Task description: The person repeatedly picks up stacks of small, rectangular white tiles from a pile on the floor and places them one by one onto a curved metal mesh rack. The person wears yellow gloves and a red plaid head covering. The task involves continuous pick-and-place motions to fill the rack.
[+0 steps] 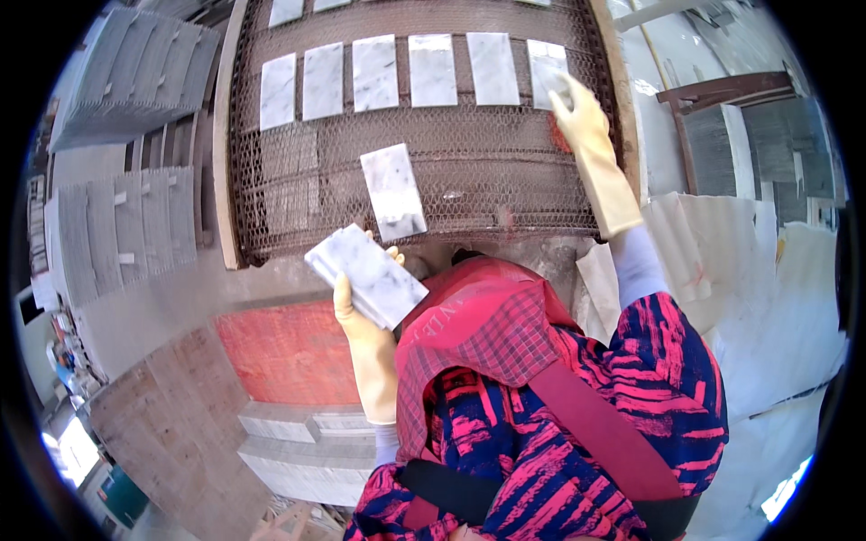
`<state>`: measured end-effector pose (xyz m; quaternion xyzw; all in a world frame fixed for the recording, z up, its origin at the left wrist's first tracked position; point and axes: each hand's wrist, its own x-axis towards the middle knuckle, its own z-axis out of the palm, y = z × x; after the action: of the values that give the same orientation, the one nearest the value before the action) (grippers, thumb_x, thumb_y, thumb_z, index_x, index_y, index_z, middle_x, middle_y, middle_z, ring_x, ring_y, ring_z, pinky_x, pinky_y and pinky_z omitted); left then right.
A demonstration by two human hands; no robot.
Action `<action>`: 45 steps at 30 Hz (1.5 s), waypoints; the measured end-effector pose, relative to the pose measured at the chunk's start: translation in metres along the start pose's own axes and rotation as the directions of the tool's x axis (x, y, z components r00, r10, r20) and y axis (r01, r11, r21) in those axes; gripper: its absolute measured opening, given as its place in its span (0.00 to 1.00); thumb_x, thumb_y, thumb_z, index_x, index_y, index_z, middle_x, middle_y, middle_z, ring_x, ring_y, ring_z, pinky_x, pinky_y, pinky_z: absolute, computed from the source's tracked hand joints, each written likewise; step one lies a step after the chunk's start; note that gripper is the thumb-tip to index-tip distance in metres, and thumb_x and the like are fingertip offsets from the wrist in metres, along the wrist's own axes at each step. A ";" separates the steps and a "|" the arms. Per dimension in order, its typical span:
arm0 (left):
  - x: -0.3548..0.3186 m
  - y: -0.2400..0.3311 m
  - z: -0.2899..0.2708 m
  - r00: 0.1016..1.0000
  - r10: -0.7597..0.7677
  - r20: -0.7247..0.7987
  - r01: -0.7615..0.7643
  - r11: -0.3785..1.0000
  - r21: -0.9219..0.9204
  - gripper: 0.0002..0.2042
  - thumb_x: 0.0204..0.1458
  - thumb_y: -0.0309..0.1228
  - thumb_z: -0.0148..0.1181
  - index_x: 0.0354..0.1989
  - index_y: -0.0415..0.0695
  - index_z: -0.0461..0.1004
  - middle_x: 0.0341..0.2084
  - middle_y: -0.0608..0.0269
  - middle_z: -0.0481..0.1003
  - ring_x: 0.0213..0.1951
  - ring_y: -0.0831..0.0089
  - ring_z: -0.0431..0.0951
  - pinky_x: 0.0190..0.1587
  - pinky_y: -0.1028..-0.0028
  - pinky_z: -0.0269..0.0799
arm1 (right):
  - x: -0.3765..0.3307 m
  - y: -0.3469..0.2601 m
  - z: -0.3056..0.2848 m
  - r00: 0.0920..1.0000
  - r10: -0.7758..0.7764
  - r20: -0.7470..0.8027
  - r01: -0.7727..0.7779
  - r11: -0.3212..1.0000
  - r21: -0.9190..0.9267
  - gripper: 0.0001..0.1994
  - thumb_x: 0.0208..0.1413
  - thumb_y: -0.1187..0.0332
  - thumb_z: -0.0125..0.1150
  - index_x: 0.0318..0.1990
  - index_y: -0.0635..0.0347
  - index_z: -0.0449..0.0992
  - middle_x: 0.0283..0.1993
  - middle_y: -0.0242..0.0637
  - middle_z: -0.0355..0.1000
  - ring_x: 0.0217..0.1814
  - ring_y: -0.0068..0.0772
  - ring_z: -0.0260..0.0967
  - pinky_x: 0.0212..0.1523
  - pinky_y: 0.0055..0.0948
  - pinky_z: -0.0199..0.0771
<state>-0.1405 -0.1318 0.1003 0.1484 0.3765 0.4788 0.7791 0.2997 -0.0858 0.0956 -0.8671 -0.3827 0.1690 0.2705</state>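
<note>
My left hand (359,311), in a cream rubber glove, grips a small stack of white marble tiles (368,278) with grey veins, at the near edge of a wire-mesh rack (343,189). My right hand (585,122), gloved alike, reaches over the rack's right side. Its thumb and fingers are apart at the lower part of the rightmost marble tile (545,65). Beside that palm shows an orange-red patch (559,137), partly hidden; I cannot tell what it is. A single marble tile (393,191) lies slightly tilted on the mesh between my hands.
A row of several marble tiles (433,70) lies across the mesh, with more at the far edge. Wooden rails (227,171) border the rack. Grey slab stacks (126,230) stand at left. A red board (289,353) and pale blocks (298,455) are near my left forearm. White sheeting (722,243) hangs at right.
</note>
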 end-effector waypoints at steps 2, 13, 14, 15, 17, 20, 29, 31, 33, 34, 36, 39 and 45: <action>0.003 -0.003 -0.016 0.998 -0.058 -0.014 0.058 0.998 -0.002 0.42 0.59 0.56 0.64 0.74 0.39 0.62 0.59 0.42 0.78 0.56 0.49 0.81 0.62 0.51 0.77 | -0.052 -0.036 0.010 0.970 -0.066 0.235 0.035 0.991 0.130 0.29 0.66 0.52 0.65 0.73 0.46 0.72 0.70 0.42 0.74 0.68 0.39 0.74 0.67 0.42 0.75; 0.014 0.004 -0.004 0.972 0.217 -0.092 -0.196 0.961 0.198 0.42 0.56 0.33 0.72 0.78 0.49 0.56 0.66 0.52 0.69 0.63 0.56 0.75 0.62 0.52 0.75 | -0.213 -0.119 0.123 0.411 -0.444 0.796 -0.352 0.728 0.588 0.57 0.49 0.59 0.80 0.84 0.50 0.49 0.79 0.55 0.59 0.80 0.51 0.59 0.78 0.45 0.58; 0.014 0.004 -0.006 0.974 0.212 -0.082 -0.193 0.961 0.197 0.42 0.56 0.32 0.71 0.77 0.48 0.55 0.63 0.53 0.71 0.61 0.55 0.76 0.62 0.52 0.76 | -0.212 -0.119 0.124 0.413 -0.436 0.800 -0.357 0.731 0.582 0.58 0.47 0.60 0.81 0.84 0.50 0.49 0.78 0.55 0.60 0.79 0.50 0.60 0.77 0.45 0.59; 0.013 0.002 -0.011 0.976 0.202 -0.078 -0.185 0.966 0.183 0.42 0.55 0.32 0.71 0.77 0.48 0.55 0.62 0.53 0.71 0.61 0.55 0.77 0.62 0.52 0.76 | -0.212 -0.120 0.124 0.403 -0.422 0.812 -0.351 0.749 0.562 0.59 0.46 0.59 0.82 0.84 0.50 0.49 0.79 0.55 0.59 0.80 0.51 0.58 0.78 0.45 0.58; 0.014 0.001 -0.016 0.982 0.182 -0.052 -0.173 0.973 0.153 0.42 0.55 0.31 0.71 0.77 0.47 0.55 0.62 0.53 0.72 0.60 0.55 0.77 0.61 0.52 0.77 | -0.211 -0.122 0.122 0.392 -0.404 0.827 -0.336 0.774 0.537 0.61 0.43 0.59 0.84 0.84 0.50 0.49 0.80 0.55 0.58 0.83 0.52 0.55 0.79 0.45 0.57; 0.008 0.007 -0.025 0.996 0.083 -0.021 -0.082 0.994 0.067 0.39 0.55 0.31 0.70 0.75 0.46 0.59 0.62 0.51 0.73 0.60 0.53 0.78 0.61 0.51 0.79 | -0.214 -0.125 0.125 0.407 -0.399 0.821 -0.244 0.819 0.519 0.63 0.41 0.59 0.85 0.84 0.50 0.49 0.81 0.53 0.58 0.84 0.50 0.55 0.79 0.44 0.58; -0.037 0.024 -0.053 0.987 -0.158 0.042 0.163 0.954 -0.252 0.36 0.56 0.41 0.64 0.71 0.36 0.66 0.61 0.43 0.77 0.59 0.50 0.81 0.65 0.51 0.76 | -0.207 -0.118 0.154 0.239 -0.368 0.899 -0.422 0.794 0.437 0.39 0.49 0.60 0.82 0.69 0.59 0.72 0.51 0.34 0.82 0.37 0.21 0.76 0.30 0.23 0.70; -0.045 0.029 -0.064 0.996 -0.084 0.042 0.092 0.957 -0.275 0.40 0.54 0.44 0.65 0.73 0.35 0.63 0.63 0.42 0.76 0.59 0.47 0.81 0.65 0.49 0.76 | -0.190 -0.127 0.154 0.175 -0.349 0.921 -0.460 0.798 0.390 0.30 0.53 0.60 0.80 0.62 0.58 0.76 0.44 0.30 0.82 0.29 0.17 0.72 0.23 0.21 0.63; -0.037 0.042 -0.100 0.991 0.035 0.132 -0.006 0.977 -0.213 0.45 0.52 0.46 0.67 0.76 0.35 0.59 0.67 0.41 0.71 0.60 0.42 0.79 0.64 0.46 0.77 | -0.178 -0.136 0.163 0.260 -0.345 0.902 -0.463 0.775 0.430 0.20 0.57 0.60 0.77 0.53 0.56 0.80 0.38 0.29 0.82 0.26 0.16 0.71 0.21 0.20 0.61; -0.039 0.049 -0.109 0.983 0.130 0.129 -0.105 0.976 -0.189 0.48 0.51 0.47 0.68 0.78 0.35 0.57 0.70 0.41 0.69 0.60 0.39 0.79 0.64 0.45 0.77 | -0.173 -0.144 0.171 0.309 -0.340 0.888 -0.466 0.760 0.453 0.16 0.59 0.60 0.76 0.49 0.55 0.81 0.35 0.29 0.82 0.24 0.15 0.71 0.19 0.20 0.61; -0.047 0.061 -0.107 0.942 0.336 0.016 -0.329 0.930 -0.167 0.48 0.51 0.47 0.68 0.78 0.35 0.56 0.71 0.40 0.67 0.62 0.37 0.77 0.67 0.42 0.75 | -0.166 -0.164 0.196 0.398 -0.357 0.845 -0.459 0.721 0.520 0.16 0.63 0.61 0.72 0.51 0.58 0.78 0.40 0.34 0.83 0.30 0.23 0.76 0.27 0.25 0.71; -0.052 0.059 -0.105 0.914 0.405 -0.040 -0.404 0.892 -0.205 0.46 0.53 0.46 0.67 0.78 0.36 0.57 0.73 0.40 0.65 0.65 0.37 0.74 0.69 0.42 0.72 | -0.147 -0.193 0.234 0.494 -0.334 0.803 -0.468 0.676 0.569 0.14 0.68 0.64 0.66 0.55 0.61 0.75 0.47 0.40 0.83 0.40 0.35 0.82 0.40 0.36 0.83; -0.065 0.053 -0.109 0.939 0.343 -0.038 -0.339 0.898 -0.280 0.43 0.57 0.45 0.67 0.77 0.38 0.58 0.72 0.45 0.67 0.67 0.36 0.72 0.71 0.38 0.67 | -0.122 -0.209 0.287 0.578 -0.234 0.782 -0.569 0.571 0.592 0.14 0.73 0.70 0.56 0.61 0.65 0.72 0.58 0.48 0.77 0.54 0.46 0.81 0.60 0.52 0.85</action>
<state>-0.2706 -0.1755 0.0874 0.1021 0.2678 0.6557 0.6986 -0.0430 0.0369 0.0030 -0.5091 -0.2429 0.7178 0.4082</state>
